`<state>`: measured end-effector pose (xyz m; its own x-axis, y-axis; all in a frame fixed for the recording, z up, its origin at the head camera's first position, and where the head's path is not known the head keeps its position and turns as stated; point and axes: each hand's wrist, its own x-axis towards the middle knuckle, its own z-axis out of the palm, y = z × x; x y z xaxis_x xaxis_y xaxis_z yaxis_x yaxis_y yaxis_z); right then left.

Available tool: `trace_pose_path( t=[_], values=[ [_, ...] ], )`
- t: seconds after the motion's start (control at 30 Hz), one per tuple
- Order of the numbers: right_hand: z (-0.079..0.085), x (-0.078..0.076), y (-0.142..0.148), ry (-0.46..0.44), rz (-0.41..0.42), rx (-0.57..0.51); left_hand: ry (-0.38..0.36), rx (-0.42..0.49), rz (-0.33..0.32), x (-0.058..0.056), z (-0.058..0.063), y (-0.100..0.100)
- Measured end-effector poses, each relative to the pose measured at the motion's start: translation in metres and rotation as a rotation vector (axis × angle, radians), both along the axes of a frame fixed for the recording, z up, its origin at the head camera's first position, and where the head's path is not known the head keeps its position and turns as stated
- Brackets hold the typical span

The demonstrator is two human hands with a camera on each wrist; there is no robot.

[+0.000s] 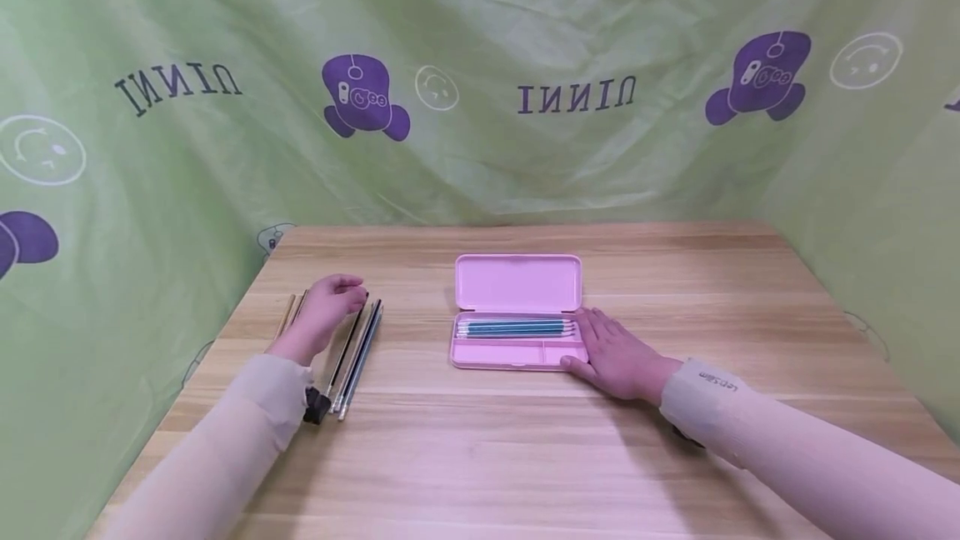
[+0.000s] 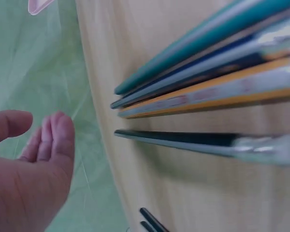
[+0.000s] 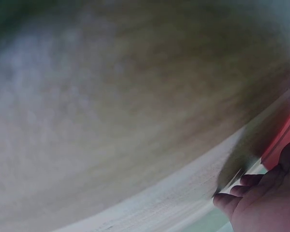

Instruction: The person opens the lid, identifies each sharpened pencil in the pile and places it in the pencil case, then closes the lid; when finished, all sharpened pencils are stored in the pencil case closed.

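Note:
My left hand (image 1: 324, 315) hovers over the left part of the table, its fingers loosely bent and nothing between them in the left wrist view. Just right of it lie several loose pencils (image 1: 362, 365); the left wrist view shows a teal one (image 2: 183, 48), an orange-striped one (image 2: 193, 100) and a dark one (image 2: 183, 137) set apart. An opened pink pencil case (image 1: 498, 354) sits mid-table, lid tipped back. Teal pencils (image 1: 516, 328) fill its rear compartment. My right hand (image 1: 618, 361) rests flat with its fingers and thumb at the case's right side.
More pencils (image 1: 285, 315) lie left of my left hand, partly hidden by it. The front compartments of the case show bare pink. A green printed curtain (image 1: 480, 165) hangs behind and beside the wooden table (image 1: 465, 457).

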<state>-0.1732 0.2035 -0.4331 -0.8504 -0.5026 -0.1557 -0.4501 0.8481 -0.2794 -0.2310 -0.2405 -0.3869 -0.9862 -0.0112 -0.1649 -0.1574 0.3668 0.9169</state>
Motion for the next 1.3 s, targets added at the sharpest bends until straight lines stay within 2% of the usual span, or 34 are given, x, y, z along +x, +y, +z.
trace_pose_path(
  t=[0.07,0.27,0.4,0.57,0.8,0.97,1.13,1.3],
  values=[
    [0.0,0.0,0.0,0.005,0.001,-0.004,-0.004,-0.068,0.012,0.006,-0.004,-0.002],
    [0.001,-0.001,0.001,0.0,-0.005,0.002,0.029,-0.392,0.003,0.019,-0.02,0.001],
    [0.001,-0.002,0.003,-0.008,-0.011,0.011,0.066,-0.533,-0.032,0.021,-0.024,0.005],
    [0.001,-0.002,0.003,-0.007,-0.012,0.008,0.085,-0.649,-0.107,0.02,-0.027,0.011],
    [0.002,-0.001,0.003,0.006,-0.008,0.01,0.06,-0.702,-0.168,0.015,-0.026,0.011],
    [0.002,0.0,0.002,0.006,-0.005,0.006,0.037,-0.671,-0.163,0.011,-0.025,0.009],
    [0.001,0.0,0.001,0.004,-0.002,0.004,0.029,-0.639,-0.164,0.012,-0.024,0.006],
    [0.0,0.0,0.001,0.004,0.009,0.012,0.036,-0.598,-0.19,0.013,-0.013,0.0]
  ],
)
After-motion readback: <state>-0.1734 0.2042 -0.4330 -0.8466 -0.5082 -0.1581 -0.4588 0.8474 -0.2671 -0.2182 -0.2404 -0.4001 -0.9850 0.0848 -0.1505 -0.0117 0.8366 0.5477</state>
